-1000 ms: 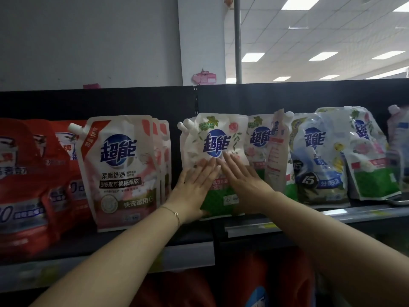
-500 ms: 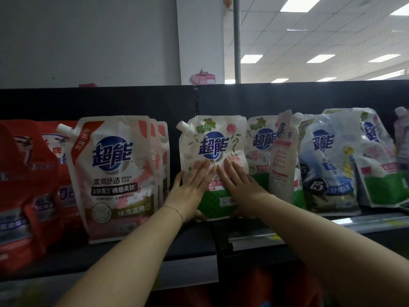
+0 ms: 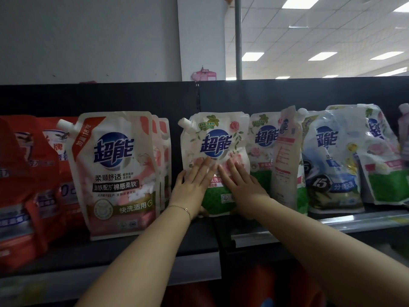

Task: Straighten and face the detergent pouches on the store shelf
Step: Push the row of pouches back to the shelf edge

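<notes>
A left hand [image 3: 190, 191] and right hand [image 3: 241, 187], fingers straight and grasping nothing, press the rose-print detergent pouch [image 3: 215, 134] at 12 o'clock, apparently squaring it label-forward.

Red pouches [image 3: 26, 173] fill the left of the frame. Left of centre is a white-and-pink pouch [image 3: 117, 173] with a blue logo. The centre white pouch [image 3: 214, 138] has pink roses, green leaves and a green base. At right is a pale blue pouch [image 3: 329, 165]. The back panel [image 3: 132, 98] is black.
</notes>
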A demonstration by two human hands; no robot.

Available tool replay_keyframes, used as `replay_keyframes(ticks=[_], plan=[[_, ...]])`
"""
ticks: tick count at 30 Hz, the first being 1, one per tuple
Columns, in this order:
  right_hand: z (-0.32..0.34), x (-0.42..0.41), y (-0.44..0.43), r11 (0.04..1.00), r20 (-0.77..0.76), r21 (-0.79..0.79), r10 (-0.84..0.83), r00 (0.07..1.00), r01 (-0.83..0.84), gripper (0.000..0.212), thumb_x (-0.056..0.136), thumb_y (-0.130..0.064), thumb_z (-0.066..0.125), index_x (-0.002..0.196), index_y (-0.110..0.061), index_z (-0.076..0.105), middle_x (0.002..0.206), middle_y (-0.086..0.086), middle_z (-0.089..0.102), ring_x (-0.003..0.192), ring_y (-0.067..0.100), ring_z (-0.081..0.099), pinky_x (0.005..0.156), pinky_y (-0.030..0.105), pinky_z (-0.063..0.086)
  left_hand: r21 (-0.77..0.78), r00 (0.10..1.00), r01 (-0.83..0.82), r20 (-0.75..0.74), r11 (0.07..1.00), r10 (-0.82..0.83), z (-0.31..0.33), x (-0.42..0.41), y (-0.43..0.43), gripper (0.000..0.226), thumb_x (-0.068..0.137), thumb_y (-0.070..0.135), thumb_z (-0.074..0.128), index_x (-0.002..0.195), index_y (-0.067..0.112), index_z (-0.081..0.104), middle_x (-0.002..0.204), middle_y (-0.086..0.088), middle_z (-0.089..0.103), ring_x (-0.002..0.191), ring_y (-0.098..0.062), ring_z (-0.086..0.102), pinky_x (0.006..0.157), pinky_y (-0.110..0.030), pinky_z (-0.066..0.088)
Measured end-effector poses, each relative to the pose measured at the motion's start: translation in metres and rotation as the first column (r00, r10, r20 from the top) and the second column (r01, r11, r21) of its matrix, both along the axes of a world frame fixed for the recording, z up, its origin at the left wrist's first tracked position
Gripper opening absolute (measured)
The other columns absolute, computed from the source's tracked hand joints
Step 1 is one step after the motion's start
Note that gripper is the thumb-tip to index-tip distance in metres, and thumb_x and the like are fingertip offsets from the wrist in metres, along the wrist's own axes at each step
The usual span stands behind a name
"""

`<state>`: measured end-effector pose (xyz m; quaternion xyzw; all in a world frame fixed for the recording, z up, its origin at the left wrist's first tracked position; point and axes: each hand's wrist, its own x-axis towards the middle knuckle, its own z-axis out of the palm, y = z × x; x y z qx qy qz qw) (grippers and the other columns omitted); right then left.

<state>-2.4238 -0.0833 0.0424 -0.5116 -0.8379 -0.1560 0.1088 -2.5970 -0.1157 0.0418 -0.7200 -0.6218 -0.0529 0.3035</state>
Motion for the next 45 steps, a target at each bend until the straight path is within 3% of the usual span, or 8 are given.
replay_keyframes(ticks=[11,16,23,27,31,35,38,45], plan=[[0.007,-0.002,-0.018,0.997,0.074,-0.075,-0.025,0.997,0.030,0.110,0.087,-0.021,0.063,0.146,-0.030,-0.030,0.154,0.005,-0.033,0.143,0.025,-0.026,0.118,0.043,0.001,-0.133,0.984,0.025,0.179,0.991,-0.001,-0.004,0.017,-0.020,0.110,0.086,0.044,0.063,0.147,0.022,-0.025,0.151,0.003,-0.037,0.140,-0.019,-0.032,0.118,-0.042,0.006],[0.030,0.004,-0.032,0.989,0.109,-0.148,0.016,0.994,0.001,0.104,0.090,-0.024,0.060,0.148,-0.027,-0.025,0.154,0.007,-0.033,0.144,0.027,-0.024,0.118,0.048,0.003,-0.194,0.992,0.030,0.125,0.981,-0.005,0.001,0.014,-0.036,0.089,0.096,0.041,0.045,0.148,0.023,-0.025,0.151,0.003,-0.037,0.136,-0.015,-0.036,0.116,-0.043,-0.008],[0.023,0.019,-0.048,0.956,0.108,-0.290,0.068,0.992,-0.034,0.087,0.096,-0.050,0.044,0.148,-0.033,-0.024,0.153,-0.003,-0.036,0.141,0.028,-0.031,0.117,0.055,-0.002,-0.275,0.998,-0.007,0.052,0.961,0.022,-0.004,0.003,-0.054,0.068,0.101,0.049,0.022,0.145,0.029,-0.026,0.141,0.004,-0.046,0.132,-0.015,-0.040,0.113,-0.049,-0.015],[0.026,0.023,-0.045,0.956,0.079,-0.290,0.063,0.995,-0.038,0.085,0.096,-0.050,0.046,0.148,-0.040,-0.021,0.155,-0.001,-0.033,0.144,0.024,-0.027,0.116,0.056,0.002,-0.254,0.993,0.037,0.121,0.966,-0.006,-0.003,0.009,-0.053,0.068,0.101,0.048,0.025,0.148,0.032,-0.021,0.148,0.003,-0.040,0.142,-0.019,-0.027,0.117,-0.048,-0.006],[0.029,0.025,-0.049,0.959,-0.126,-0.238,0.127,0.984,-0.154,0.075,0.094,-0.035,0.056,0.153,-0.038,0.011,0.162,0.000,-0.005,0.149,0.025,-0.002,0.117,0.054,0.018,-0.068,0.959,0.172,0.240,0.983,-0.151,0.007,0.019,-0.065,0.051,0.101,0.038,0.035,0.150,0.031,0.024,0.161,-0.004,-0.001,0.146,-0.024,0.015,0.115,-0.041,0.022],[0.035,0.038,-0.062,0.979,-0.253,-0.023,0.189,0.949,-0.201,0.033,0.095,-0.030,0.052,0.127,-0.021,0.057,0.125,0.001,0.057,0.107,0.022,0.057,0.085,0.036,0.050,0.091,0.934,0.254,0.236,0.963,-0.268,0.017,0.029,-0.073,0.032,0.097,0.027,0.040,0.124,0.018,0.054,0.136,-0.003,0.048,0.114,-0.019,0.052,0.093,-0.032,0.044],[0.032,0.053,-0.068,0.984,-0.251,0.055,0.175,0.952,-0.167,0.024,0.096,-0.030,0.045,0.102,-0.018,0.066,0.097,0.002,0.066,0.081,0.023,0.061,0.067,0.033,0.048,0.124,0.918,0.319,0.207,0.940,-0.339,0.020,0.042,-0.072,0.023,0.094,0.025,0.042,0.111,0.017,0.055,0.111,0.003,0.054,0.097,-0.015,0.053,0.080,-0.026,0.041],[0.027,0.101,-0.072,0.979,-0.251,0.190,0.121,0.960,-0.074,0.027,0.094,-0.034,0.048,0.078,-0.016,0.060,0.077,0.002,0.063,0.069,0.025,0.060,0.061,0.033,0.049,0.080,0.898,0.365,0.233,0.927,-0.374,0.018,0.092,-0.061,0.023,0.094,0.030,0.045,0.109,0.017,0.056,0.107,0.000,0.055,0.098,-0.021,0.054,0.080,-0.030,0.042]])
